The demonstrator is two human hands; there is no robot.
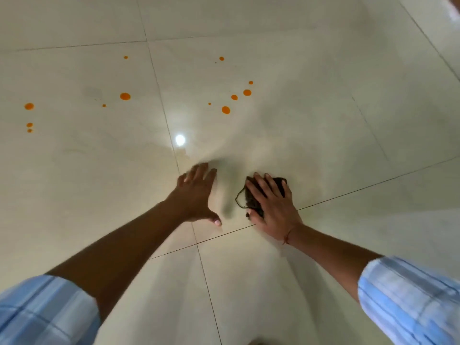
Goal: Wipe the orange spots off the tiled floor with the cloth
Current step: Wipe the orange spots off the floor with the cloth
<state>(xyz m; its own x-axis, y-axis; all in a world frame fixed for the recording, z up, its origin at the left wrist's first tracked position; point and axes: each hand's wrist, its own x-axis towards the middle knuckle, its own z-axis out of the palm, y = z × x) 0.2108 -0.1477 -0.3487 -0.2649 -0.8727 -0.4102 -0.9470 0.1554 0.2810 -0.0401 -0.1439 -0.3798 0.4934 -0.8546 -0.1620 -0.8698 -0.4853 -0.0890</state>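
A small dark brown cloth [251, 201] lies bunched on the cream tiled floor [323, 120], and my right hand [271, 205] presses flat on top of it with fingers spread. My left hand [196, 195] rests open on the floor just to the left of the cloth, holding nothing. Several orange spots lie farther away: one cluster [226, 110] ahead of the hands, a big spot [125, 96] to the left, and more [29, 106] at the far left edge. The cloth is well short of all of them.
Dark grout lines [174, 155] cross the glossy tiles, and a bright lamp reflection [180, 139] shines just ahead of my left hand. Light blue striped sleeves [410, 302] cover both upper forearms.
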